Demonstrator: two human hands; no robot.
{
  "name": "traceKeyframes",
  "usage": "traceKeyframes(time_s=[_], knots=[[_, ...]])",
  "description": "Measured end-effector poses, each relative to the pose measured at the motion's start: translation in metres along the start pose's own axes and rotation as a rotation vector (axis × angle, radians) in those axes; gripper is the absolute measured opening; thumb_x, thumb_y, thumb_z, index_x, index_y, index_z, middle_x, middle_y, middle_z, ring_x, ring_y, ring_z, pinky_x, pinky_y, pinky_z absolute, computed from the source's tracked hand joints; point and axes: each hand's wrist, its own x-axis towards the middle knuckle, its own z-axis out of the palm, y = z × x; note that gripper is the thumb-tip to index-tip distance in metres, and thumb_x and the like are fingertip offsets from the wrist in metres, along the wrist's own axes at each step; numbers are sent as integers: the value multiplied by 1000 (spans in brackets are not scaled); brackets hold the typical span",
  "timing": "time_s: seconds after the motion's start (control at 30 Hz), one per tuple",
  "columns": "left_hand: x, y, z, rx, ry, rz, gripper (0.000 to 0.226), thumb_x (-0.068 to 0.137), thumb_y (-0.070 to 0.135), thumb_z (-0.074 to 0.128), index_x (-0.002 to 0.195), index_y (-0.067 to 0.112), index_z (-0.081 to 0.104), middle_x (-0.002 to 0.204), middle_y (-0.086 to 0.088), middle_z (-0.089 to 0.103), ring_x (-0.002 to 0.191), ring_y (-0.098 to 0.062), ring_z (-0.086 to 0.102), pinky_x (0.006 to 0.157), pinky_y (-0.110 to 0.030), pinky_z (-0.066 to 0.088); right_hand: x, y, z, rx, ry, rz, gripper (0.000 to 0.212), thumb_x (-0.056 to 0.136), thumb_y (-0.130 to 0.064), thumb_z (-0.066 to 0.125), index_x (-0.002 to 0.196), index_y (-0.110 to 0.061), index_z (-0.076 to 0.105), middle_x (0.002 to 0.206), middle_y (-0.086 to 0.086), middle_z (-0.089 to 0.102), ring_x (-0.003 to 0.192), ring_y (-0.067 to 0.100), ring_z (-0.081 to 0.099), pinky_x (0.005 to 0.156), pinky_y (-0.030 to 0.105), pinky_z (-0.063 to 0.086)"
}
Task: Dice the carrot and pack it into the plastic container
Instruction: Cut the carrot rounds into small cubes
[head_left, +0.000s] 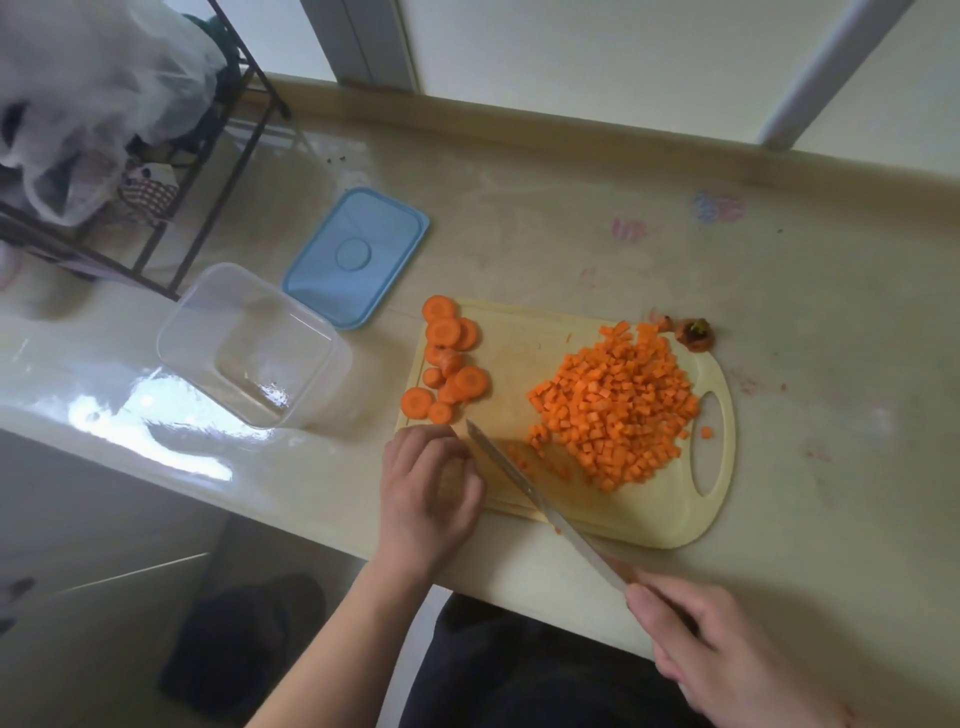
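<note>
Beige countertop (597, 249) carries a clear plastic container (249, 345), empty, left of the pale cutting board (665, 514) bearing diced carrot (613, 405) and carrot rounds (449, 364). Right hand (722, 644) grips the knife (530, 493); left hand (431, 493), fingers curled, rests at the board's near left corner, whether pinching carrot I cannot tell.

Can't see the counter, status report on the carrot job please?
Right hand grips knife; left hand curled on board. Dice piled, slices uncut. Container empty, unobstructed.

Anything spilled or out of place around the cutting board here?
Yes: one carrot cube sits inside the cutting board's handle hole, a small bit lies on the counter right of it, and the carrot top straddles the far edge.
</note>
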Motion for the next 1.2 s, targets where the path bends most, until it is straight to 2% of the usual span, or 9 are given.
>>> traceKeyframes(time_s=[0.13,0.3,0.43,0.53,0.67,0.77,0.9,1.1,1.2], knots=[[6,-3,-3,28,27,3,16,84,7,59,94,20,60,93,-6,66,87,-26,58,80,-42,47,7,2,-2,28,13,42,21,83,-57,45,91,-59,64,43,-4,47,39,2,45,46,16,36],[29,-7,-1,181,-36,64,18,82,9,70,99,12,74,104,-5,70,102,-30,55,90,-36,40,14,-2,-11,222,88,104,30,76,-58,49,79,-35,69,49,5,36,38,13,29,41,20,26],[62,-10,6,420,-160,125,34,80,19,75,113,14,70,121,-3,69,117,-34,47,91,-44,32,16,-10,-10,312,74,102,28,78,-54,50,80,-34,69,53,10,34,42,13,25,43,19,22],[77,-13,6,467,-229,150,34,80,25,70,113,16,71,119,0,70,121,-33,45,88,-45,30,14,-15,-10,338,73,100,27,78,-50,51,78,-32,70,54,11,33,41,12,24,39,16,22],[78,-15,5,456,-227,212,26,79,22,77,103,16,73,107,3,73,116,-33,51,86,-45,31,11,-16,-9,330,62,88,29,78,-52,49,83,-32,69,55,11,34,38,13,27,39,16,25],[72,-9,5,398,-190,157,28,76,22,79,102,15,72,103,3,74,111,-33,55,86,-42,32,10,-17,-8,334,64,95,29,78,-53,49,84,-32,69,55,13,33,37,13,27,39,16,25],[36,6,2,240,-221,103,29,80,31,70,107,20,68,106,5,70,111,-28,53,86,-36,31,10,-19,-6,313,41,102,26,80,-53,48,88,-38,69,55,12,35,36,13,28,38,16,26],[-9,7,2,181,-245,-37,31,84,43,68,108,23,69,109,7,66,110,-22,49,90,-33,32,10,-17,2,260,-19,109,24,82,-51,47,80,-39,68,55,13,35,36,13,29,37,18,26],[-10,6,2,163,-244,17,28,87,39,69,107,20,70,108,5,67,108,-21,51,88,-34,34,13,-11,-2,238,38,123,23,82,-52,48,87,-45,68,55,10,36,38,15,30,37,18,28]])
